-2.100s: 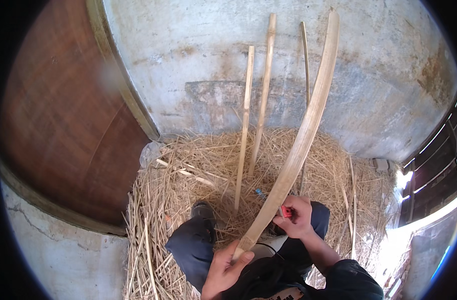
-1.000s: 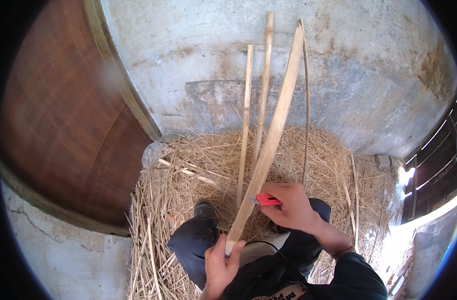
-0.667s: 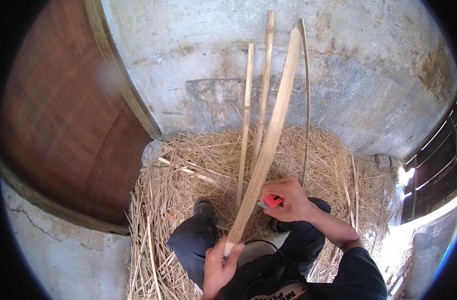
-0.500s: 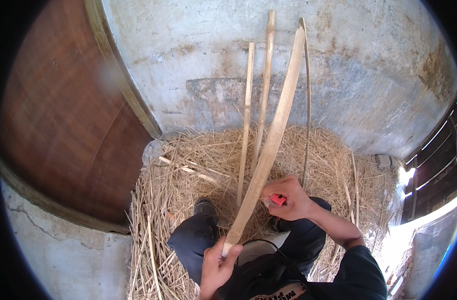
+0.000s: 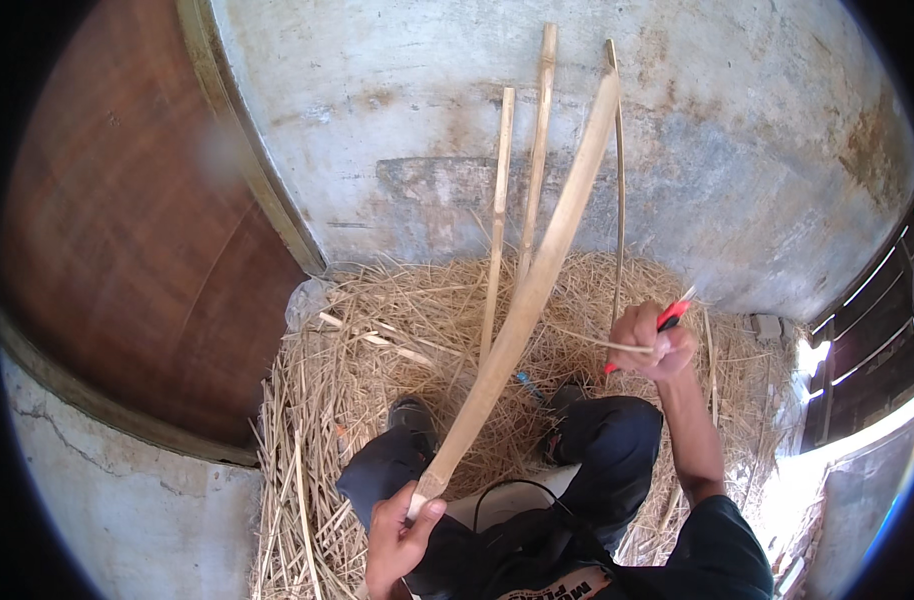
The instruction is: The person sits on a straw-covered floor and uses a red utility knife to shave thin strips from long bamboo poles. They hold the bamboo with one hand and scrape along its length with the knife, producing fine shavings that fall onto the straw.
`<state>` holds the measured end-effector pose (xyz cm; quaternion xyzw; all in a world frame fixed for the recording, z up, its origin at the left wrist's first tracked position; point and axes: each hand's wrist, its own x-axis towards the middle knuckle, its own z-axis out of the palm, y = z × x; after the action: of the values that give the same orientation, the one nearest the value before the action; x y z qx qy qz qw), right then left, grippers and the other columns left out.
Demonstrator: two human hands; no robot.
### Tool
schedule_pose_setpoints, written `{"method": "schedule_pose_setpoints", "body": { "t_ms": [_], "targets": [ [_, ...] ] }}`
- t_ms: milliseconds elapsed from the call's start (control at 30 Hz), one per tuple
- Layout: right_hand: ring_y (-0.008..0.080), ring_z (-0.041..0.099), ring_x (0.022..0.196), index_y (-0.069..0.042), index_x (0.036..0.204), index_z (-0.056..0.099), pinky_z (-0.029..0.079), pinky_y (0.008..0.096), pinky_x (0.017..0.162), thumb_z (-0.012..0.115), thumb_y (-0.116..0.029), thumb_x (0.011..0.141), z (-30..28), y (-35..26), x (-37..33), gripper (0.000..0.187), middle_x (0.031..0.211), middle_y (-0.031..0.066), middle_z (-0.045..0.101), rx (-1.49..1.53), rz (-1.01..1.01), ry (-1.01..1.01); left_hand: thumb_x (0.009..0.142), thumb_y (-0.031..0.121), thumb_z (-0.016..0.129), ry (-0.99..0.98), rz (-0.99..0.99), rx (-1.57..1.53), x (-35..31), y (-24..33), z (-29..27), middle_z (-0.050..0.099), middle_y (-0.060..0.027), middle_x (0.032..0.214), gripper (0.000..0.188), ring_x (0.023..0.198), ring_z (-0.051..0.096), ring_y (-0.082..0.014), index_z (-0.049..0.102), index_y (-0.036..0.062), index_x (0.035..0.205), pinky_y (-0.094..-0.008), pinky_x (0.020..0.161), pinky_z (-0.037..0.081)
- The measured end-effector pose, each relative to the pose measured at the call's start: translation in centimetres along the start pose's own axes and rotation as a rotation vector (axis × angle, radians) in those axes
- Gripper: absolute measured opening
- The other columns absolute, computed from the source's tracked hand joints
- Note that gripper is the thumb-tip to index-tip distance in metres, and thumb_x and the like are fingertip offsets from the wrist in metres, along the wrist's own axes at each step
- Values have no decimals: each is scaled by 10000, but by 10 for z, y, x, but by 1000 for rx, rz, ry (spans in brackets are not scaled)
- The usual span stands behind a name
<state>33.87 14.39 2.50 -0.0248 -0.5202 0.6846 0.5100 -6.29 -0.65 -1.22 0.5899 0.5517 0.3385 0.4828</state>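
My left hand point(image 5: 399, 535) is closed round the lower end of a long, pale split-bamboo strip point(image 5: 533, 290). The strip slants up and away to the right, its far end in front of the wall. To the right of it, my raised right hand point(image 5: 652, 345) grips a red and black utility knife point(image 5: 671, 316), with a light blade tip showing past the fist. A thin bamboo sliver point(image 5: 595, 340) sticks out leftward from the same fist. The right hand is apart from the big strip.
Two bamboo sticks point(image 5: 501, 190) and a thinner strip point(image 5: 620, 190) lean on the stained wall point(image 5: 757, 150). Shavings point(image 5: 377, 290) cover the floor round my feet. A brown panel point(image 5: 137, 230) stands left, dark slats point(image 5: 867, 340) right. A small blue thing point(image 5: 527, 383) lies among shavings.
My right hand has moved up and right, away from the big strip, and a thin sliver now shows in it. My left hand and the strip's lower end have shifted slightly left and down.
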Motion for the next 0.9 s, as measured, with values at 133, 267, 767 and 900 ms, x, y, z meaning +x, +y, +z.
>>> {"method": "schedule_pose_setpoints", "body": {
  "t_ms": [133, 267, 767, 900],
  "targets": [
    [153, 418, 407, -93, 563, 483, 281, 340, 406, 679, -273, 795, -24, -25, -19, 353, 482, 6, 459, -54, -21, 61, 1004, 242, 768, -57, 53, 94, -3, -4, -8, 547, -21, 627, 255, 547, 462, -108, 696, 1, 1040, -305, 531, 368],
    [164, 487, 453, -57, 602, 612, 365, 338, 456, 706, -331, 816, -13, -39, -18, 360, 519, 29, 537, -645, 94, 174, 984, 241, 791, 25, 51, 81, -6, 8, -2, 558, -80, 594, 283, 483, 493, -163, 659, -1, 918, -325, 499, 375],
    [177, 691, 742, -11, 1157, 729, 520, 344, 698, 742, -137, 999, 80, 15, 32, 203, 823, 119, 733, -1261, 249, 453, 917, 232, 862, 212, 102, 328, -1, 16, 19, 555, -81, 588, 379, 477, 482, -150, 582, 1, 807, -317, 471, 378],
    [259, 663, 658, -12, 1096, 723, 491, 382, 647, 703, -117, 1019, 76, 19, 33, 132, 750, 135, 684, -1341, 243, 349, 885, 286, 894, 225, 114, 416, -1, 15, 17, 628, -97, 688, 379, 517, 601, -207, 632, 24, 964, -339, 509, 469]
  ]
}}
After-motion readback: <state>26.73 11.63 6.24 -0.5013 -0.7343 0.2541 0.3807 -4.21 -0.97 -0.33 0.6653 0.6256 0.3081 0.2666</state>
